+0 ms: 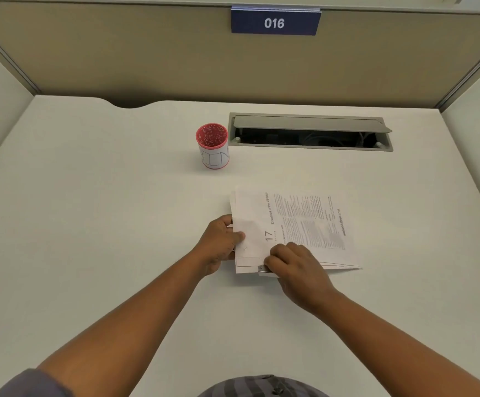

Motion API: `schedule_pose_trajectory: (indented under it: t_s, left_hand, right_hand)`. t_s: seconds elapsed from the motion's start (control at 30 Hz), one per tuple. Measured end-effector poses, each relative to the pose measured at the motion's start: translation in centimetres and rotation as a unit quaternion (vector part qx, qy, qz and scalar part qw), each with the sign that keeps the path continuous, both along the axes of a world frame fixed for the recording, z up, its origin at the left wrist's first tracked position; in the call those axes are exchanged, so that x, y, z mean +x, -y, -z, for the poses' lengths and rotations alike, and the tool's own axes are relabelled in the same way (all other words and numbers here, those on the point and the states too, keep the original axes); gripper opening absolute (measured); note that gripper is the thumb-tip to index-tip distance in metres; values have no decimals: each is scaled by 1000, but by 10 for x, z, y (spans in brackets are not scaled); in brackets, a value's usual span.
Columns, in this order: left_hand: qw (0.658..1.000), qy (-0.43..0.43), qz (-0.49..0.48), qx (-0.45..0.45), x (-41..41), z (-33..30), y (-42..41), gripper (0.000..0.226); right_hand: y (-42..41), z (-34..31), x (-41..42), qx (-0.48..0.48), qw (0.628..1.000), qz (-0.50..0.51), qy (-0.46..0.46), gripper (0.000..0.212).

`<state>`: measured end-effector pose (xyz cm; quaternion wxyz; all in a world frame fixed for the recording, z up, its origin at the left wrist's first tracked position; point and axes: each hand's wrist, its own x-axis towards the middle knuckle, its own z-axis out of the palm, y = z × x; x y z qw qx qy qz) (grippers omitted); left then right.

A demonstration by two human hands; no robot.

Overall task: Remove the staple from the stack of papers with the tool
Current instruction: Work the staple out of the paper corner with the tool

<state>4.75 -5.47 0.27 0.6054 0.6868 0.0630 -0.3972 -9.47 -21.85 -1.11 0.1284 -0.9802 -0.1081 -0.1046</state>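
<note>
Papers (296, 224), a thin stack of white printed sheets, lie flat on the pale matte counter (89, 224), a little toward 1 o'clock from the middle of the view. The top sheet is turned sideways and shows a large "17" with columns of small text.

The left hand (218, 245) pinches the stack's 9 o'clock edge, thumb on top of the sheet and fingers curled beneath, so its grip is closed on the paper. The right hand (293, 267) rests at the stack's 6 o'clock edge with fingers bent, its grip clenched around a small metal tool (264, 271), whose shiny flat end sticks out at the edge of the sheets. The staple itself is too small to make out.

At 12 o'clock from the stack, well apart, stands a round red mesh cup (212, 146) wrapped in a white paper label. Beside it, at 3 o'clock, a grey rectangular cable hatch (310, 131) is set into the counter with its lid raised.
</note>
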Motion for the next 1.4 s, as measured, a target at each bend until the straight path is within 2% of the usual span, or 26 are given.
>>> schedule_pose_trajectory:
  t_s: [0.13,0.27,0.4,0.53,0.67,0.77,1.4]
  left_hand:
    - [999,-29,-8,13,0,7,1,31]
    - [994,-97,-31,-46,-5,12,0,29]
    - [996,-81,-17,-40,-13,20,-5,34]
    - [996,-66,-39,-39,-19,25,-8,36]
    - [994,-66,-69,-53,-24,26,-7,36]
    - [993,-69,-74,-61,-27,25,-5,36]
    - [985,-97,-100,-102,-36,18,-1,33]
  right_hand:
    - [-1,4,1,18,997,33,-63,24]
    - [1,4,2,37,993,53,-101,21]
    - [4,7,2,75,986,61,-134,17]
    - [5,11,-2,168,960,111,-192,32]
    - [0,8,0,259,934,161,-189,25]
    - [-5,4,2,298,915,190,-196,29]
    - [-11,1,6,304,913,206,-176,20]
